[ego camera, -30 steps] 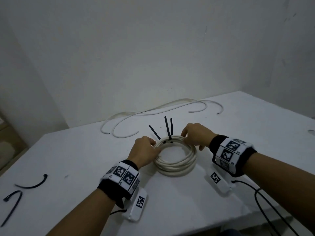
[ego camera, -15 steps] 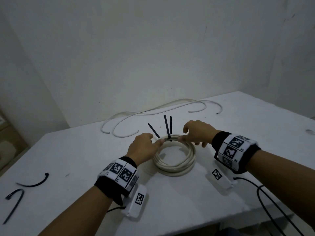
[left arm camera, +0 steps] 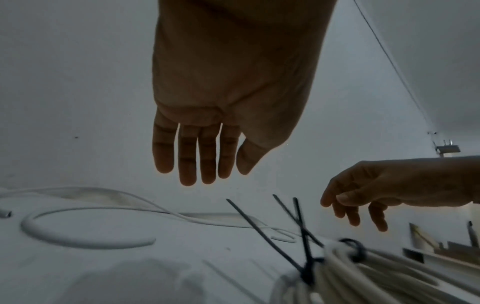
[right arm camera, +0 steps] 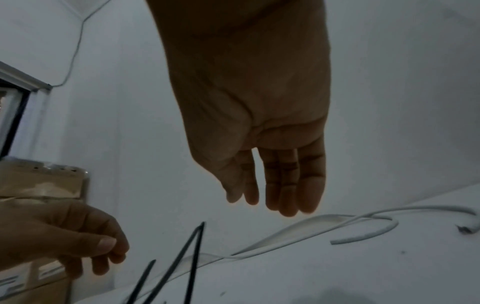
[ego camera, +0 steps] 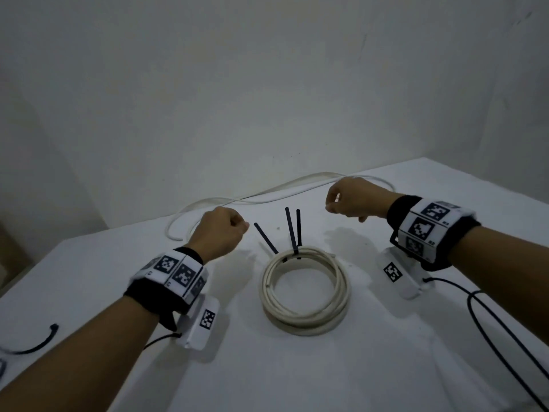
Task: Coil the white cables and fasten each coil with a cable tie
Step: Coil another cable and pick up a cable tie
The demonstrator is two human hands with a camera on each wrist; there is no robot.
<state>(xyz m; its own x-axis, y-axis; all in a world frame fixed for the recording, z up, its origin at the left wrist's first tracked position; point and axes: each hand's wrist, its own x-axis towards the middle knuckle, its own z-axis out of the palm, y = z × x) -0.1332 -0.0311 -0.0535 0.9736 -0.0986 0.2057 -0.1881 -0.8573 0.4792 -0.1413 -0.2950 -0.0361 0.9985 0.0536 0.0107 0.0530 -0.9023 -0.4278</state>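
Fingers (left arm camera: 187, 160) of the left hand (ego camera: 218, 233) and of the right hand (ego camera: 353, 200) hang relaxed, grasping nothing. At 6 o'clock of both, the coiled white cable (ego camera: 306, 292) lies on the surface (ego camera: 326, 367), black cable ties (ego camera: 292, 233) at its 12 o'clock.

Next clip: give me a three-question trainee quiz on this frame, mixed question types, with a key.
1. True or false: the left hand grips the coiled white cable.
2. Multiple choice: how many black cable tie tails stick up from the coil? A) one B) three C) five
3. Short answer: what lies on the table beyond both hands?

Key
1. False. Both the left hand and the right hand are raised clear of the coil and hold nothing.
2. B.
3. A loose white cable, not yet coiled.
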